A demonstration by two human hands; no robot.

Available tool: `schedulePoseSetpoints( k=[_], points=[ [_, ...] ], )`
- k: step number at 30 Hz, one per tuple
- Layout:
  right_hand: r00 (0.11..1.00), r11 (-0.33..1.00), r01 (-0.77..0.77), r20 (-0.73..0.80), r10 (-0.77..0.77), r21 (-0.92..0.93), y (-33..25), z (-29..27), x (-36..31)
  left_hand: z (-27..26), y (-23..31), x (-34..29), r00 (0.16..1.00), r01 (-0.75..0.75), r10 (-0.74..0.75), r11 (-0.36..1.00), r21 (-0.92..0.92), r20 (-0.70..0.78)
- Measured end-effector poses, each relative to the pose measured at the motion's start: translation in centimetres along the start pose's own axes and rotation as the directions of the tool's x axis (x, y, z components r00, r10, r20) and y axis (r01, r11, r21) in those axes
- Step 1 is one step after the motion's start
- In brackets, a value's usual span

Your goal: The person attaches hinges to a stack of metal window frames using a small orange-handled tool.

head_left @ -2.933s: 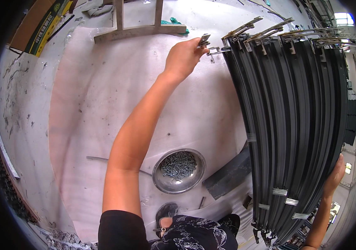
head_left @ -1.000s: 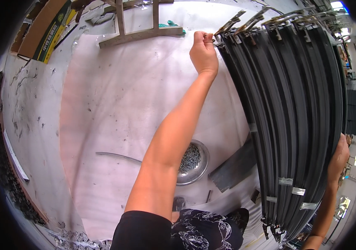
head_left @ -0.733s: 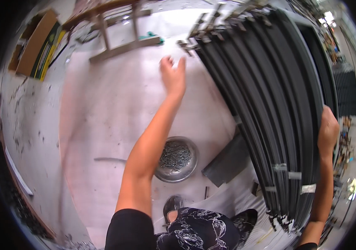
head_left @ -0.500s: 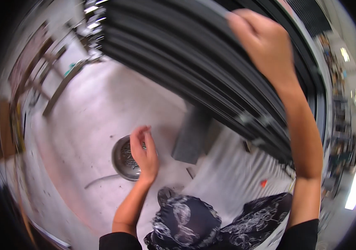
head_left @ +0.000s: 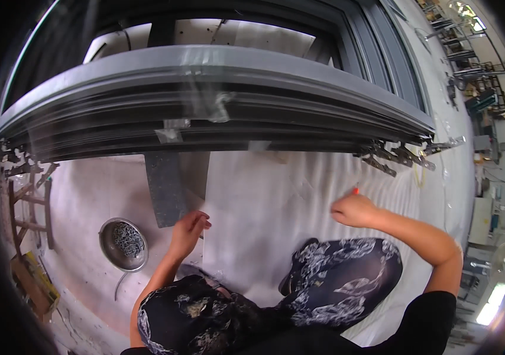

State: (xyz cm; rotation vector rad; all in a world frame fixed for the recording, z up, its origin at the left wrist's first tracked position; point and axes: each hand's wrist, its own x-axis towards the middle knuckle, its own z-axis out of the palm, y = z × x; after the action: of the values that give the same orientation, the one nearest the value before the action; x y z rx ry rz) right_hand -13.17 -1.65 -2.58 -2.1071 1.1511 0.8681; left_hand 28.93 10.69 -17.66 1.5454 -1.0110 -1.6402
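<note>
My left hand (head_left: 190, 229) is held over the floor near the lower end of a dark grey flat plate (head_left: 167, 189). Its fingers are curled in; whatever may be inside them is hidden. To its left a round metal bowl (head_left: 106, 241) holds many small screws (head_left: 127, 238). Beyond my knees, my right hand (head_left: 353, 210) is closed in a fist low over the pale ridged sheet (head_left: 300, 195). A small orange-red thing (head_left: 356, 191) with a thin tip pokes out at its far side. A stack of dark grey metal frames (head_left: 235, 74) spans the space ahead of both hands.
Metal fittings (head_left: 397, 157) jut from the stack's right end, and more (head_left: 13, 160) from its left. Clear tape (head_left: 172, 129) clings to its near side. A wooden rack (head_left: 31, 207) and a cardboard box (head_left: 31, 287) stand at the left. Shelving (head_left: 483, 100) lines the right.
My right hand has come off the dark frames and down to the orange-red thing. My left hand has left the bowl of screws and moved right. My view has turned, bringing the frames level.
</note>
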Motion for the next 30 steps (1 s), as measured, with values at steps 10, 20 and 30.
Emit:
schedulePoseSetpoints(
  k=[10, 20, 30],
  points=[
    [0.791, 0.905, -0.425, -0.476, 0.384, 0.023, 24.5, 25.0, 4.7, 0.7, 7.1, -9.1, 0.813, 0.362, -0.444, 0.892, 0.270, 0.377],
    [0.991, 0.609, 0.129, -0.115, -0.062, 0.782, 7.4, 9.3, 6.3, -5.6, 8.6, -15.3, 0.761, 0.526, -0.614, 0.773, 0.355, 0.210],
    [0.675, 0.696, 0.706, -0.417, -0.608, 0.127, -32.1, -13.2, 9.9, -9.7, 10.1, -10.0, 0.929, -0.102, 0.260, 0.865, -0.491, 0.264]
  ],
)
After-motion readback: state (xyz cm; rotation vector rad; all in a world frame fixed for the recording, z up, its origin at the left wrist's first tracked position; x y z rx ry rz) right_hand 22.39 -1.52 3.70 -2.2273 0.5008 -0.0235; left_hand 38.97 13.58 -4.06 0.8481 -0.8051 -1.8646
